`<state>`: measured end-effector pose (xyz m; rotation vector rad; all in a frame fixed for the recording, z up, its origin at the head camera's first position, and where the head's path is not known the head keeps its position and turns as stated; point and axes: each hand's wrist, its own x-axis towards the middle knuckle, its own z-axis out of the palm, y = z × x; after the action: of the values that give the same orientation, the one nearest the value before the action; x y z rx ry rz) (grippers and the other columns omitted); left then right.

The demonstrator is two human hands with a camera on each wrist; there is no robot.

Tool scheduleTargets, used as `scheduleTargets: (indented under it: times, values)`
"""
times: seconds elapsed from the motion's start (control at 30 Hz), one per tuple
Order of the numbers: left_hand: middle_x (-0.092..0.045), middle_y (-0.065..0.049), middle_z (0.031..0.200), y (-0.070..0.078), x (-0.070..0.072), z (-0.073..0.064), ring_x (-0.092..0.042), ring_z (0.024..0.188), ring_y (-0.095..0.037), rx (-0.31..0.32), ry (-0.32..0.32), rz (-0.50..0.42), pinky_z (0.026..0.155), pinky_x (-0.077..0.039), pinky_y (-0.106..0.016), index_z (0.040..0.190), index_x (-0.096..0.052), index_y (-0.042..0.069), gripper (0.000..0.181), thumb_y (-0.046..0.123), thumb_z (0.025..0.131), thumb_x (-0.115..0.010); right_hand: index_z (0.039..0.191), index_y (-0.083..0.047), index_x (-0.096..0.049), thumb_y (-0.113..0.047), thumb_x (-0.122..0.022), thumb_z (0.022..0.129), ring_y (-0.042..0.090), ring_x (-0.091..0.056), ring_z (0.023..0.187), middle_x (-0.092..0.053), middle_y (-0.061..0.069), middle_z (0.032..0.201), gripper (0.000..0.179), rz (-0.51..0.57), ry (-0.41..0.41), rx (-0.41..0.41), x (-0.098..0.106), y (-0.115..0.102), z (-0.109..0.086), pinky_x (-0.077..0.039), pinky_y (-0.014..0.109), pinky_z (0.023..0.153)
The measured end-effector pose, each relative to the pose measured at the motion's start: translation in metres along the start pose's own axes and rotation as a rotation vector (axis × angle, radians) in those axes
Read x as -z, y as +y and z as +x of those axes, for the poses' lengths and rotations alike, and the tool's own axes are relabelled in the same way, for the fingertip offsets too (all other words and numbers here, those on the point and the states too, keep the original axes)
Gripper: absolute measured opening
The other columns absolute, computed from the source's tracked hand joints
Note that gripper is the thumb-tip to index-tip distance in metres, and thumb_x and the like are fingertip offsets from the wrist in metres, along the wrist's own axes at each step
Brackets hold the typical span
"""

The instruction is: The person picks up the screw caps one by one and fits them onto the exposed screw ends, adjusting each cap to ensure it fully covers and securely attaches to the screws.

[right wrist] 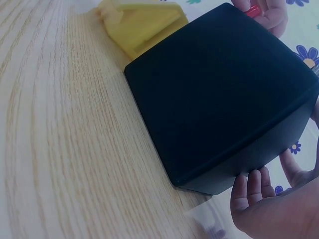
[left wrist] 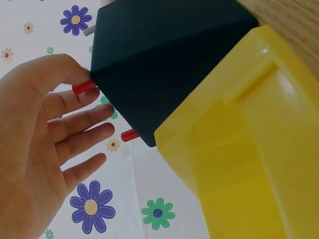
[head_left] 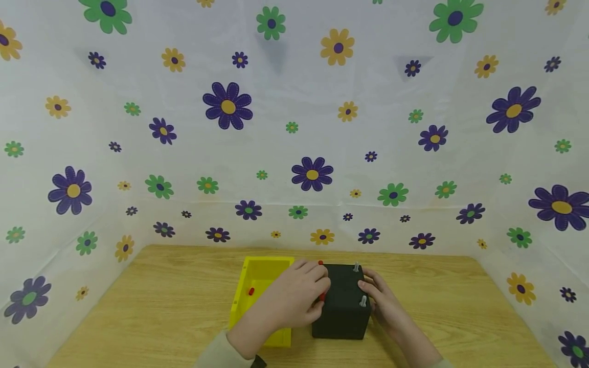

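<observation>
A black box (head_left: pixel 342 291) stands on the table, with two metal threaded studs (head_left: pixel 363 301) upright along the right side of its top. Two red pegs stand along the left side: the far red peg (left wrist: pixel 129 135) is free of the fingers. My left hand (head_left: pixel 299 292) pinches the near red peg (left wrist: pixel 83 87) between thumb and index finger at the box's edge, its other fingers spread loosely. My right hand (head_left: pixel 388 304) holds the box by its right side, fingertips (right wrist: pixel 254 181) against the wall and thumb at the top edge.
Left of the box, partly behind my left forearm, sits a yellow bin (head_left: pixel 236 294) with a loose red peg (head_left: pixel 251 291) inside. The wooden table (head_left: pixel 184 301) is enclosed at the back and sides by a white flowered cloth (head_left: pixel 294 148).
</observation>
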<state>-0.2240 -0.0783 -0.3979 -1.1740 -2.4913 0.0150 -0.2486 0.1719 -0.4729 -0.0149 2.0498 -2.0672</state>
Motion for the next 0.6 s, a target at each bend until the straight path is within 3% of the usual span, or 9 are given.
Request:
scheduleTargets:
  times: [0.4, 0.6]
  values:
    - [-0.069, 0.003, 0.121, 0.001, 0.011, -0.003, -0.062, 0.119, -0.017, 0.012, -0.015, 0.019, 0.114, -0.051, -0.035, 0.109, -0.07, 0.02, 0.026, 0.043, 0.096, -0.073, 0.153, -0.011, -0.04, -0.028, -0.056, 0.106, 0.029, -0.05, 0.135, -0.043, 0.019, 0.159, 0.053, -0.002, -0.006, 0.003, 0.001, 0.001, 0.001, -0.049, 0.034, 0.103]
    - [-0.069, 0.003, 0.119, 0.001, 0.016, -0.004, -0.063, 0.116, -0.016, 0.011, -0.005, 0.031, 0.113, -0.051, -0.035, 0.107, -0.07, 0.021, 0.025, 0.043, 0.096, -0.074, 0.152, -0.009, -0.042, -0.025, -0.056, 0.106, 0.022, -0.053, 0.128, -0.046, 0.018, 0.155, 0.05, 0.021, 0.004, 0.006, 0.0, 0.001, 0.001, -0.05, 0.03, 0.097]
